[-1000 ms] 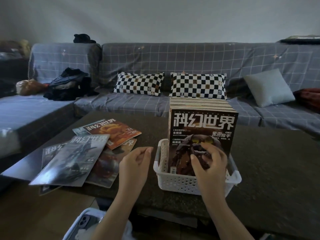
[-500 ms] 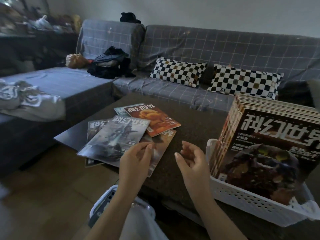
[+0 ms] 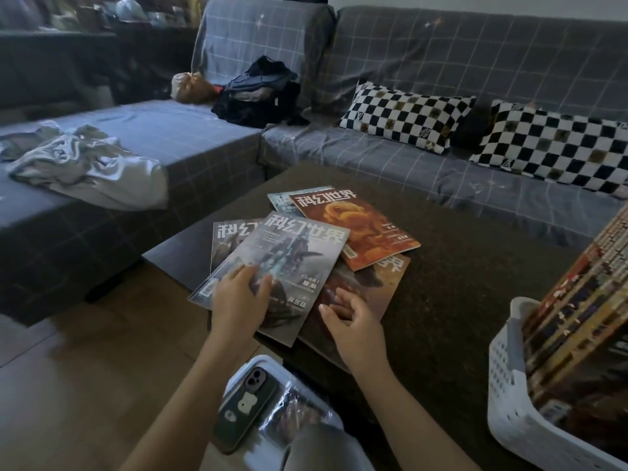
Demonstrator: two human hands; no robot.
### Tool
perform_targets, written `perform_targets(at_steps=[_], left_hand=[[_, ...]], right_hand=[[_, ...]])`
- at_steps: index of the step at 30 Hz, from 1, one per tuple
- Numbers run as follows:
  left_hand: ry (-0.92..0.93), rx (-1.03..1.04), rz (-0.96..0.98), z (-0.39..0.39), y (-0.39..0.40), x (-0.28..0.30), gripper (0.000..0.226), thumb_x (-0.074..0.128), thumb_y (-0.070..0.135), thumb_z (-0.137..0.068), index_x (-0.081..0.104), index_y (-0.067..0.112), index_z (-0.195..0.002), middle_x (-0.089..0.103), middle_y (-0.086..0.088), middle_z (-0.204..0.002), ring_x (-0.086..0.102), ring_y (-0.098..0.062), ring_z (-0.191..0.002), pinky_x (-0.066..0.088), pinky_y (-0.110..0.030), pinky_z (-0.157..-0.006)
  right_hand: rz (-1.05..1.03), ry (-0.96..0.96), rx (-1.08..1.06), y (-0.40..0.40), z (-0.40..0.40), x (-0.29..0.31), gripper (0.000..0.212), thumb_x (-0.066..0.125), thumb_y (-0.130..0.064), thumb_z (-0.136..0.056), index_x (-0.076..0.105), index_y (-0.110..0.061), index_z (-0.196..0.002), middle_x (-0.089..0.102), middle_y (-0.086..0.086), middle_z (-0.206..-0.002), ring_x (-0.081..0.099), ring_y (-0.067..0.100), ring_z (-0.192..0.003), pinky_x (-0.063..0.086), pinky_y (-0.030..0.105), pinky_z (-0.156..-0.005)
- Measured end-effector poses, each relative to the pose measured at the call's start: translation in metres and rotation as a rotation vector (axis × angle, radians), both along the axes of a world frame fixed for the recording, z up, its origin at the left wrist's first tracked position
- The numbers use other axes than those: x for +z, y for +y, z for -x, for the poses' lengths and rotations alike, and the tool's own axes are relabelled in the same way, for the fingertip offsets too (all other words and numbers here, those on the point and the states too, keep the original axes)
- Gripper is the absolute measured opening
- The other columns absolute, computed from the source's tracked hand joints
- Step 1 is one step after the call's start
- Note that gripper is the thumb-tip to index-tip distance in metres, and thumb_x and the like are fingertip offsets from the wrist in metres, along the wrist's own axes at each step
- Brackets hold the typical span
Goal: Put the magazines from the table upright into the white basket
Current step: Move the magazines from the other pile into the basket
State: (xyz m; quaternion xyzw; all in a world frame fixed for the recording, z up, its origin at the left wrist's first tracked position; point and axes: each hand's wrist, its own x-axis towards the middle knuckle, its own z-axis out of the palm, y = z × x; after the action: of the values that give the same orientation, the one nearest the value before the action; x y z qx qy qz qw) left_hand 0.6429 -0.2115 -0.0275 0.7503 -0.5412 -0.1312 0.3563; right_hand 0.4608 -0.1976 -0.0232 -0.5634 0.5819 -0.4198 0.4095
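Several magazines lie fanned out flat on the dark table. A grey-covered magazine is on top, an orange one behind it, a brown one under both. My left hand rests flat on the lower left part of the grey magazine, fingers spread, not gripping. My right hand hovers open over the brown magazine's near edge. The white basket stands at the right edge of view, packed with upright magazines.
A phone lies on a white tray on my lap below the table's near edge. A grey sofa wraps around the back and left, with two checkered pillows, a pile of dark clothes and a crumpled cloth.
Both hands left the basket and moved left to the loose magazines. My left hand came down onto the grey magazine, my right hand now reaches over the brown one. The view swung left.
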Motion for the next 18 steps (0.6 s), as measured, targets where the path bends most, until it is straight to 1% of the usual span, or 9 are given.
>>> perform_targets(at_steps=[1, 3, 5, 8, 10, 12, 13, 16, 18], left_hand=[[-0.052, -0.007, -0.054, -0.006, -0.009, -0.001, 0.044, 0.052, 0.039, -0.094, 0.056, 0.014, -0.130, 0.050, -0.011, -0.140, 0.041, -0.031, -0.131, 0.034, -0.045, -0.107], [-0.164, -0.027, -0.162, -0.015, -0.025, -0.002, 0.046, 0.047, 0.048, -0.094, 0.052, 0.020, -0.131, 0.034, -0.013, -0.152, 0.023, -0.030, -0.143, 0.019, -0.045, -0.114], [-0.183, -0.031, -0.256, -0.018, -0.036, -0.002, 0.043, 0.043, 0.056, -0.093, 0.052, 0.027, -0.123, 0.020, -0.014, -0.158, 0.012, -0.031, -0.146, 0.009, -0.046, -0.115], [-0.124, -0.002, -0.303, -0.017, -0.044, 0.004, 0.043, 0.047, 0.063, -0.086, 0.054, 0.029, -0.112, 0.028, -0.014, -0.153, 0.019, -0.036, -0.138, 0.015, -0.050, -0.108], [-0.092, 0.026, -0.300, -0.017, -0.044, 0.009, 0.055, 0.053, 0.067, -0.081, 0.052, 0.031, -0.122, 0.035, -0.013, -0.147, 0.023, -0.037, -0.133, 0.019, -0.050, -0.104], [-0.019, 0.048, -0.278, -0.016, -0.038, 0.013, 0.074, 0.060, 0.069, -0.074, 0.046, 0.032, -0.136, 0.036, -0.013, -0.146, 0.023, -0.036, -0.131, 0.021, -0.049, -0.104], [0.024, 0.055, -0.259, -0.015, -0.032, 0.014, 0.077, 0.064, 0.068, -0.071, 0.046, 0.032, -0.137, 0.038, -0.013, -0.145, 0.024, -0.036, -0.131, 0.021, -0.049, -0.104], [0.146, 0.065, -0.204, -0.009, -0.013, 0.014, 0.070, 0.073, 0.060, -0.068, 0.053, 0.033, -0.130, 0.044, -0.012, -0.139, 0.029, -0.035, -0.131, 0.024, -0.050, -0.106], [0.240, 0.079, -0.165, -0.005, -0.001, 0.015, 0.062, 0.077, 0.050, -0.071, 0.057, 0.032, -0.126, 0.048, -0.011, -0.136, 0.035, -0.033, -0.129, 0.033, -0.050, -0.107]], right_hand=[[-0.021, 0.005, 0.011, -0.006, -0.003, -0.001, 0.048, 0.066, -0.026, -0.085, 0.052, -0.014, -0.130, 0.057, -0.007, -0.117, 0.056, -0.006, -0.089, 0.048, 0.008, -0.075], [-0.071, -0.009, 0.027, -0.016, -0.009, -0.001, 0.052, 0.067, -0.028, -0.085, 0.051, -0.013, -0.132, 0.059, -0.003, -0.122, 0.060, 0.000, -0.092, 0.051, 0.026, -0.090], [-0.103, -0.002, 0.038, -0.023, -0.015, 0.002, 0.050, 0.067, -0.029, -0.084, 0.054, -0.013, -0.130, 0.062, -0.005, -0.118, 0.063, 0.004, -0.091, 0.052, 0.036, -0.092], [-0.083, 0.030, 0.021, -0.028, -0.020, 0.005, 0.038, 0.068, -0.029, -0.084, 0.061, -0.017, -0.120, 0.064, -0.018, -0.093, 0.065, 0.006, -0.083, 0.055, 0.036, -0.085], [-0.111, 0.025, 0.001, -0.030, -0.020, 0.005, 0.032, 0.068, -0.029, -0.083, 0.063, -0.019, -0.112, 0.064, -0.016, -0.085, 0.066, 0.014, -0.084, 0.055, 0.041, -0.083], [-0.140, 0.021, -0.010, -0.028, -0.017, 0.006, 0.031, 0.068, -0.030, -0.082, 0.062, -0.016, -0.109, 0.067, -0.007, -0.092, 0.065, 0.017, -0.090, 0.054, 0.044, -0.084], [-0.151, 0.019, -0.015, -0.026, -0.016, 0.005, 0.036, 0.069, -0.031, -0.082, 0.061, -0.014, -0.112, 0.067, -0.003, -0.100, 0.064, 0.018, -0.095, 0.053, 0.044, -0.086], [-0.172, -0.002, -0.031, -0.015, -0.009, 0.007, 0.041, 0.068, -0.028, -0.082, 0.049, -0.017, -0.117, 0.058, 0.002, -0.116, 0.058, 0.021, -0.105, 0.050, 0.045, -0.091], [-0.171, -0.067, -0.028, -0.007, -0.001, 0.008, 0.033, 0.064, -0.021, -0.086, 0.045, -0.028, -0.112, 0.056, 0.000, -0.114, 0.059, 0.019, -0.102, 0.052, 0.043, -0.088]])
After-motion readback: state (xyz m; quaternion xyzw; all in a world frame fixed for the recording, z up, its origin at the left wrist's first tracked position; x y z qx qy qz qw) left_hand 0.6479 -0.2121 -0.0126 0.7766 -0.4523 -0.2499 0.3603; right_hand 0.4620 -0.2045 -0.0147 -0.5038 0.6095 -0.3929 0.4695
